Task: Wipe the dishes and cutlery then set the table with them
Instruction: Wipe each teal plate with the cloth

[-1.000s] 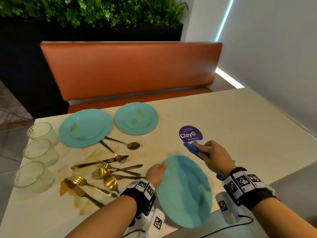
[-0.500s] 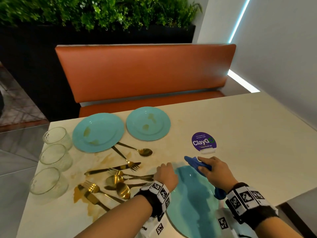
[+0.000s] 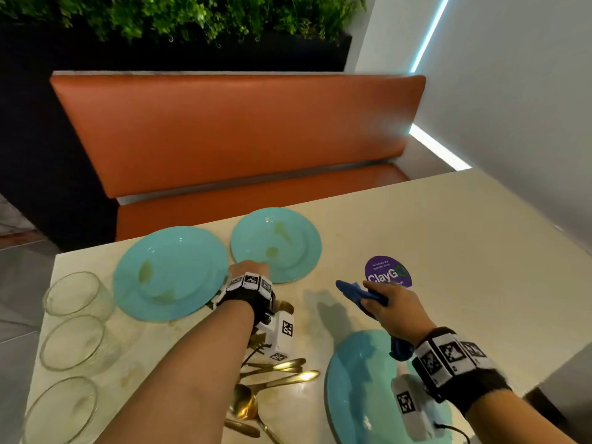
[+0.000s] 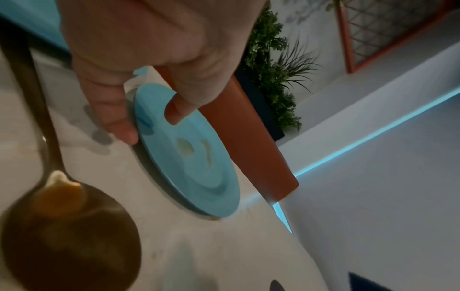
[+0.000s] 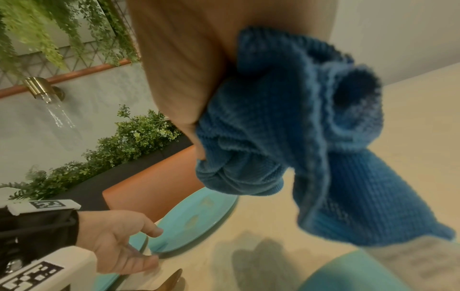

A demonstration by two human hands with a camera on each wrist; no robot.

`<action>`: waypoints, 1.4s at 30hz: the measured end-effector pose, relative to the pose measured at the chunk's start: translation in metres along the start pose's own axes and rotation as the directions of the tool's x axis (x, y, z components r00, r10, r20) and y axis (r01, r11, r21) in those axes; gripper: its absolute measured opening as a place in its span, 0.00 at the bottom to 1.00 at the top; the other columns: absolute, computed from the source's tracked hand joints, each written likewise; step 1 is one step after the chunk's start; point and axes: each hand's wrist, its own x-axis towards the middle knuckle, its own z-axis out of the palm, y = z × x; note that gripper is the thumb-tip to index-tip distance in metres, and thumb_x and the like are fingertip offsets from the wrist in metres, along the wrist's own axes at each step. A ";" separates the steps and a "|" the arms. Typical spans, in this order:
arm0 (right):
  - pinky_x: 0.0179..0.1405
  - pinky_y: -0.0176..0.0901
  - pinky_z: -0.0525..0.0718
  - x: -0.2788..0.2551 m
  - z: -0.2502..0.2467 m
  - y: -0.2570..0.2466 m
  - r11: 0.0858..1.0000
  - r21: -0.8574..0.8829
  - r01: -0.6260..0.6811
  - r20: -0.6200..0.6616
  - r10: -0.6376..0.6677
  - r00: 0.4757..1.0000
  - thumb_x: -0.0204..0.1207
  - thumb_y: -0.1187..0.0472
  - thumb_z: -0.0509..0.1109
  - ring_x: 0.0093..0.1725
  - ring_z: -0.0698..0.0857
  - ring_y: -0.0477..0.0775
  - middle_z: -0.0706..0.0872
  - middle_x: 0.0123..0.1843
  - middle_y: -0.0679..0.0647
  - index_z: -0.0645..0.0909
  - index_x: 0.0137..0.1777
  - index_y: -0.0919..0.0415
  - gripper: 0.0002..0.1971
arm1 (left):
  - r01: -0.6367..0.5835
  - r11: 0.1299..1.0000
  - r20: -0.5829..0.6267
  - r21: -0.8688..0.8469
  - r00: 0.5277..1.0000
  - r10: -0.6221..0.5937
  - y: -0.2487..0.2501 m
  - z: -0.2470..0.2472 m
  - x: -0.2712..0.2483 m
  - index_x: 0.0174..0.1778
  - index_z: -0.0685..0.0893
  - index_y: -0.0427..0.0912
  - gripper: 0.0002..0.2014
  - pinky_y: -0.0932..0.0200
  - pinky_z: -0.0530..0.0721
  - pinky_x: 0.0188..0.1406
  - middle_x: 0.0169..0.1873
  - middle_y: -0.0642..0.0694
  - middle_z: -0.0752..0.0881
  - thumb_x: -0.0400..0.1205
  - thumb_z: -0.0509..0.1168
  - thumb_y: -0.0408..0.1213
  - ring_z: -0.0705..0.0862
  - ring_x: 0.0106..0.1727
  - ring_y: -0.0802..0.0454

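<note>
My left hand [image 3: 254, 267] reaches across the table to the near-left rim of a small teal plate [image 3: 282, 241] with yellowish stains. In the left wrist view the thumb [image 4: 122, 126] touches that plate's [image 4: 194, 163] edge and a finger [image 4: 176, 112] hovers over it, without pinching it. My right hand [image 3: 382, 301] grips a bunched blue cloth [image 3: 355, 290] [image 5: 286, 128] above the table. Below that wrist another teal plate [image 3: 358, 389] lies at the front edge. A larger stained teal plate [image 3: 169, 274] lies at the left.
Gold cutlery [image 3: 278, 373] lies under my left forearm, and a gold spoon [image 4: 64, 236] is close to the wrist. Three glasses [image 3: 77, 296] stand along the left edge. A purple sticker [image 3: 387, 270] is beside my right hand. An orange bench [image 3: 237, 133] runs behind the table [image 3: 464, 251].
My left hand has left the near plate and moved forward to the small stained plate. My right hand has lifted the cloth off the near plate, which now lies flat.
</note>
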 end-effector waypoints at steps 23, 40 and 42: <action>0.29 0.36 0.73 -0.017 -0.050 0.011 0.947 0.320 0.010 -0.241 0.071 0.968 0.76 0.58 0.68 0.37 0.82 0.54 0.87 0.43 0.56 0.82 0.49 0.55 0.05 | -0.241 0.590 -0.272 -0.770 0.962 0.039 0.046 -0.036 -0.069 0.77 0.66 0.39 0.20 0.52 0.77 0.60 0.71 0.36 0.76 0.89 0.48 0.39 0.77 0.67 0.36; 0.49 0.47 0.80 -0.060 -0.053 0.047 0.831 -0.205 0.516 -0.053 -0.536 0.842 0.74 0.52 0.65 0.57 0.81 0.59 0.82 0.56 0.55 0.84 0.61 0.48 0.17 | -0.305 0.377 -0.181 -0.875 0.927 0.330 0.081 0.004 -0.187 0.50 0.80 0.51 0.12 0.41 0.82 0.59 0.54 0.41 0.84 0.88 0.50 0.45 0.83 0.53 0.44; 0.46 0.52 0.82 -0.048 -0.074 0.058 0.832 -0.304 0.464 -0.147 -0.522 0.840 0.73 0.59 0.70 0.56 0.83 0.64 0.84 0.55 0.60 0.87 0.57 0.50 0.13 | -0.302 0.380 -0.182 -0.874 0.930 0.320 0.077 0.006 -0.191 0.51 0.80 0.50 0.13 0.41 0.83 0.57 0.56 0.40 0.84 0.88 0.50 0.46 0.83 0.53 0.43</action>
